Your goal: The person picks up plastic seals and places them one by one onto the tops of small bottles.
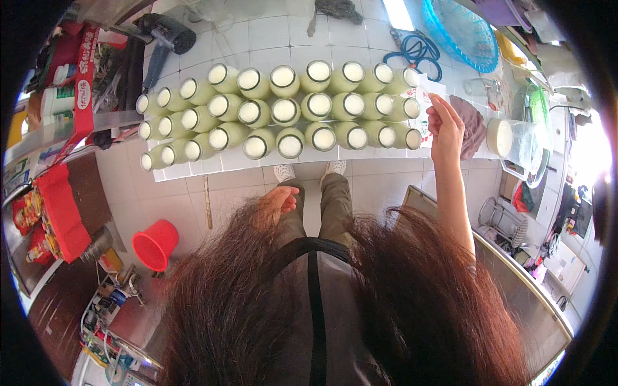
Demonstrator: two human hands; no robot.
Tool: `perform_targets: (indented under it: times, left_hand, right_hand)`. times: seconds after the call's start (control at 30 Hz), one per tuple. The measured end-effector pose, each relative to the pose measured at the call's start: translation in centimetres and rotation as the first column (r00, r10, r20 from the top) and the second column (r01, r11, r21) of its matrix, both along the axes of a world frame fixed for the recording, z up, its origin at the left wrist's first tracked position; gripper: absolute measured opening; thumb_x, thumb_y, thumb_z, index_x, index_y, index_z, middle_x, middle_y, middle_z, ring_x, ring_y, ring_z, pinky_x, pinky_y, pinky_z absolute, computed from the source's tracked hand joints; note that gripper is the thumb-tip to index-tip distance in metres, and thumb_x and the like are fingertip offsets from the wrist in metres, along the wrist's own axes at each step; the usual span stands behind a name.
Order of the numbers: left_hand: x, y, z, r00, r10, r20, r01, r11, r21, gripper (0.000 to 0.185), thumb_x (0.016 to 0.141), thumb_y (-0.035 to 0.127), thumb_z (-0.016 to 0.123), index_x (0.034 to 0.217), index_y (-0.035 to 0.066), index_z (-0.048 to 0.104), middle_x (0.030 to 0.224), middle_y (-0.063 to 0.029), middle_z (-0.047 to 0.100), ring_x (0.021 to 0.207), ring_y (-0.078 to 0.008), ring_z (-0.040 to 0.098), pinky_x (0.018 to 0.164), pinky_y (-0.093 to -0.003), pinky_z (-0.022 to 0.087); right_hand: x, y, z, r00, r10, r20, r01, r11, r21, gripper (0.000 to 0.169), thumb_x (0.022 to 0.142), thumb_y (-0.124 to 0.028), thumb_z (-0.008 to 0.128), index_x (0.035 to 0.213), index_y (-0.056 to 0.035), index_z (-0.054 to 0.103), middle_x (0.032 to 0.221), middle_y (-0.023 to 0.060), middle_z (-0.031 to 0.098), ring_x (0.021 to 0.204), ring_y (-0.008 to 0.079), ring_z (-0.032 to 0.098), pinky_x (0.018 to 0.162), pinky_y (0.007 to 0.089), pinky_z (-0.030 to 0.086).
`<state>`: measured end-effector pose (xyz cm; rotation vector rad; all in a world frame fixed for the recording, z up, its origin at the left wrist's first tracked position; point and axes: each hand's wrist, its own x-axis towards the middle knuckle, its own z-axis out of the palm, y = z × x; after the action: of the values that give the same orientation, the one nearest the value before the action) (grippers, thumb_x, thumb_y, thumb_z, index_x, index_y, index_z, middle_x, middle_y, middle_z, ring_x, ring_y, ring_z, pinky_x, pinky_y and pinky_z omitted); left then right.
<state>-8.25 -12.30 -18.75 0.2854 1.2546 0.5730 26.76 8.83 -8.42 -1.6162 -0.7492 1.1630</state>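
Observation:
Three rows of open glass bottles (pixel 290 144) stand upright on a white tiled counter (pixel 270 43), filled nearly to the mouth with a pale green liquid that is whitish on top. My right hand (pixel 446 125) is raised at the right end of the rows, with fingertips together by a thin, translucent piece of plastic (pixel 425 84); whether they grip it is unclear. Under that hand lies printed white paper (pixel 427 137), beside a crumpled brown cloth (pixel 467 126). My left hand (pixel 285 199) hangs below the counter's front edge, fingers curled, partly behind hair; I see nothing in it.
A clear pitcher (pixel 516 137) with pale contents stands right of the cloth. Behind are a blue basket (pixel 463 36), a coiled blue cord (pixel 417 50) and a lying glass (pixel 478 87). A hair dryer (pixel 174 36) is back left; a red bucket (pixel 155 245) stands on the floor.

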Motion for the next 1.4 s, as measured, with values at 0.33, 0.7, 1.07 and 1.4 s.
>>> perform_targets:
  times: [0.33, 0.7, 1.07, 1.4]
  left_hand:
    - [1.9, 0.9, 1.5, 1.0, -0.013, -0.026, 0.014, 1.0, 0.012, 0.033, 0.1, 0.033, 0.05, 0.109, 0.005, 0.066, 0.086, 0.0021, 0.062, 0.078, -0.0071, 0.057, 0.074, -0.0214, 0.047]
    - [4.3, 1.5, 0.4, 0.995, -0.102, -0.005, 0.102, 0.993, 0.062, 0.037, 0.099, 0.038, 0.052, 0.113, 0.007, 0.065, 0.089, 0.0002, 0.062, 0.08, -0.0099, 0.06, 0.075, -0.021, 0.049]
    - [6.9, 2.8, 0.5, 0.995, -0.097, -0.01, 0.097, 0.994, 0.041, 0.034, 0.098, 0.034, 0.055, 0.11, 0.004, 0.066, 0.087, -0.0005, 0.063, 0.079, -0.0103, 0.059, 0.074, -0.0244, 0.048]
    - [8.6, 2.8, 3.2, 0.997, -0.069, -0.045, 0.068, 0.997, -0.022, 0.031, 0.099, 0.033, 0.053, 0.107, 0.006, 0.067, 0.085, 0.0027, 0.06, 0.079, -0.0066, 0.056, 0.075, -0.0209, 0.046]
  right_hand:
    - [2.2, 0.9, 0.1, 0.873, -0.104, -0.476, 0.043, 0.99, -0.138, 0.027, 0.089, -0.013, 0.064, 0.112, 0.0002, 0.062, 0.079, -0.0024, 0.052, 0.059, 0.0039, 0.041, 0.046, 0.0176, 0.028]
    - [21.8, -2.0, 9.4, 0.924, -0.365, -0.113, 0.382, 0.884, 0.269, 0.037, 0.09, -0.009, 0.06, 0.125, 0.0025, 0.057, 0.083, -0.001, 0.058, 0.062, 0.0046, 0.047, 0.053, 0.0177, 0.035]
    - [41.6, -6.6, 6.7, -0.312, 0.138, 0.94, 0.21, 0.975, -0.074, 0.029, 0.092, -0.032, 0.053, 0.11, -0.0181, 0.07, 0.096, 0.008, 0.071, 0.088, 0.0307, 0.068, 0.076, 0.0415, 0.052]
    - [39.4, -6.4, 6.2, -0.177, 0.044, 0.983, 0.264, 0.964, 0.005, 0.028, 0.093, -0.033, 0.055, 0.113, -0.0207, 0.072, 0.092, 0.0051, 0.073, 0.085, 0.0231, 0.07, 0.074, 0.0354, 0.052]
